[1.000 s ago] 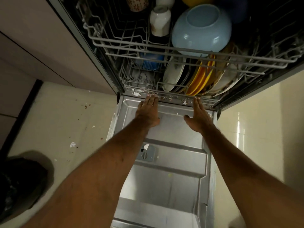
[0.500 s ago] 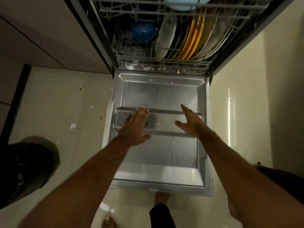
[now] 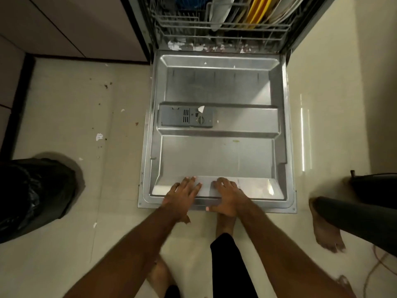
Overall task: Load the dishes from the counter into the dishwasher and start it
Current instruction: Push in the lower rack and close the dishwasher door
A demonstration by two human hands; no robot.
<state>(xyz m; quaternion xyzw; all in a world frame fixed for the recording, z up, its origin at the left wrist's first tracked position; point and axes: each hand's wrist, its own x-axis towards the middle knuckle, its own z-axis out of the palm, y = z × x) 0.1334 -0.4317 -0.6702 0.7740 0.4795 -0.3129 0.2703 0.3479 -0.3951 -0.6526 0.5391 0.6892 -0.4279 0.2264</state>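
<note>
The dishwasher door (image 3: 217,155) lies fully open and flat, its steel inner face up, with the grey detergent dispenser (image 3: 185,116) on its left half. My left hand (image 3: 182,196) and my right hand (image 3: 227,196) rest side by side on the door's near edge. Their fingers lie spread on the steel, and the right thumb runs along the rim. The lower rack (image 3: 221,33) sits inside the machine at the top of the view. It holds upright yellow plates (image 3: 255,11) and a white plate (image 3: 219,14).
A black bin bag (image 3: 32,194) stands on the tiled floor at the left. Another person's bare foot and dark trouser leg (image 3: 326,229) are at the right, near a cable (image 3: 373,267). My own foot (image 3: 225,220) is just below the door edge. Cabinet fronts (image 3: 75,26) line the upper left.
Both hands drew back from the lower rack, across the door, to its near edge. The view tilted down, so the upper rack and its bowl left the frame.
</note>
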